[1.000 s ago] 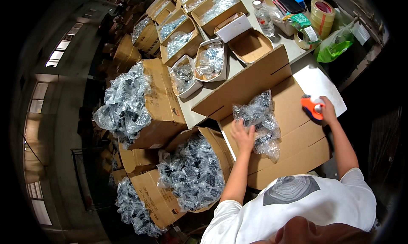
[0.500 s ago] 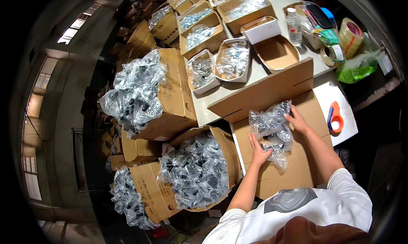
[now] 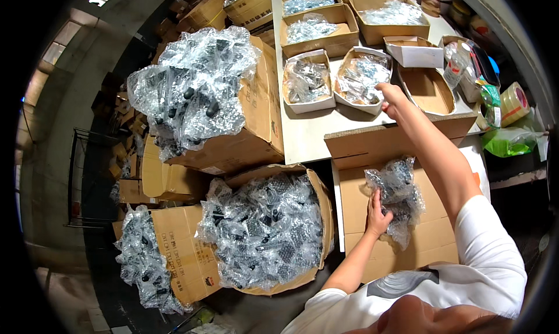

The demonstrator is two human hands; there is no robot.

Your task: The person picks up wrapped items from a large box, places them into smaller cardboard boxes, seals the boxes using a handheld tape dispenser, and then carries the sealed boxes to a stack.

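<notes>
A bubble-wrapped bundle (image 3: 402,185) with dark parts inside lies on the brown cardboard of an opened carton (image 3: 438,241). My left hand (image 3: 378,216) rests against the bundle's left side, fingers stretched out and thumb apart. Farther off, my right hand (image 3: 393,101) is over the right edge of a white-sided box (image 3: 362,105) filled with clear plastic packets (image 3: 364,78). Its fingers are slightly curled, with a gap between thumb and forefinger. Whether the fingertips touch a packet is hard to make out. The carton's raised flap (image 3: 372,140) stands between my two hands.
To the left, a large carton (image 3: 265,110) and a round-bulged carton (image 3: 317,217) overflow with bubble-wrapped parts. Open boxes of packets (image 3: 320,47) line the white table (image 3: 300,137). A water bottle (image 3: 455,71), tape rolls (image 3: 513,104) and a green bag (image 3: 509,143) sit at right.
My right hand has left the bubble-wrapped bundle and reached forward over the flap to the white-sided box. My left hand stays at the bundle. The whole view has shifted.
</notes>
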